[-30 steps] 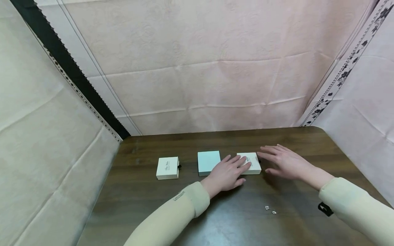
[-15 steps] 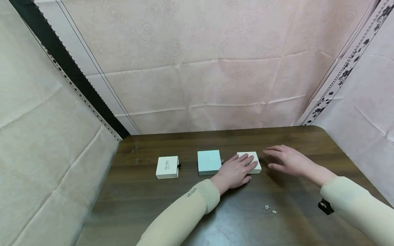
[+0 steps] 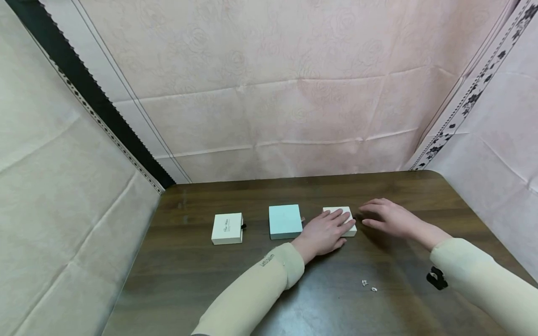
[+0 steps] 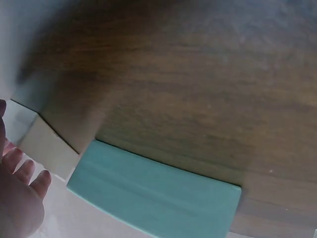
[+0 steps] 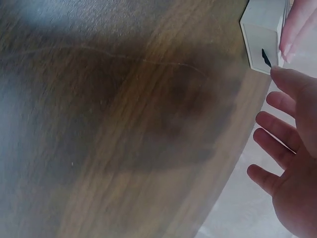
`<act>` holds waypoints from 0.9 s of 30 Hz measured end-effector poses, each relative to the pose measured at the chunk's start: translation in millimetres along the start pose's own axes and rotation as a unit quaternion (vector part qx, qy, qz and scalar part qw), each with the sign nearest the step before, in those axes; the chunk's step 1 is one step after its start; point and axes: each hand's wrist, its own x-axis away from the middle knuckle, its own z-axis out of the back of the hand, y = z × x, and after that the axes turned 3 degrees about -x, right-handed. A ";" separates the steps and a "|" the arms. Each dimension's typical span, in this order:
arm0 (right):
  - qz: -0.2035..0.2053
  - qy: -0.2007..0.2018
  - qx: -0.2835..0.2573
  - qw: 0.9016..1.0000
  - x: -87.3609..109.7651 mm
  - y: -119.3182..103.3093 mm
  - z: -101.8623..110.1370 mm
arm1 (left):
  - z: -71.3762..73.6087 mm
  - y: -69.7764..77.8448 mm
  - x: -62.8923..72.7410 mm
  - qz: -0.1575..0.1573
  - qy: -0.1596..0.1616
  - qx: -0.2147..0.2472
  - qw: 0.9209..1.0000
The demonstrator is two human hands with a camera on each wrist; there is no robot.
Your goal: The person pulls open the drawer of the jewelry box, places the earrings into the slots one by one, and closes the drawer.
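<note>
In the head view my left hand (image 3: 323,232) lies across the top of a small white box (image 3: 338,209), fingers extended, covering most of it. Just right of that box is my right hand (image 3: 388,217), its thumb and fingers apart. The right wrist view shows a black pull tab (image 5: 266,57) on the box's end face, with the right thumb tip beside it; whether they touch I cannot tell. A light-blue box (image 3: 285,221) sits left of the left hand. Two small shiny pieces (image 3: 364,283), too small to identify, lie on the table nearer the front.
Another white box (image 3: 227,228), with printing on top and a black tab at its right side, stands farther left. All of it rests on a brown wooden table (image 3: 189,289). Pale cloth (image 3: 269,93) hangs behind and at both sides.
My left hand has slid right, farther over the white box. My right hand first drew back slightly from the box, then came a little closer again. The boxes stay in place.
</note>
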 end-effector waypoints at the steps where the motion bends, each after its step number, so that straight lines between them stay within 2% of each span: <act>1: 0.001 0.000 -0.003 1.000 -1.0 0.7 -1.5 | -0.6 -0.3 -0.4 -0.001 0.000 0.002 1.000; 8: 0.017 0.003 -0.009 1.000 -6.9 2.9 -7.5 | -3.4 -3.6 -1.9 -0.007 0.005 -0.002 1.000; 16: 0.025 -0.001 -0.021 0.999 -11.7 2.8 -11.4 | -8.6 -7.2 -3.8 0.001 0.002 0.012 1.000; 27: 0.039 0.004 -0.022 0.999 -17.1 5.2 -16.4 | -12.9 -9.0 -4.2 0.005 0.025 0.028 0.999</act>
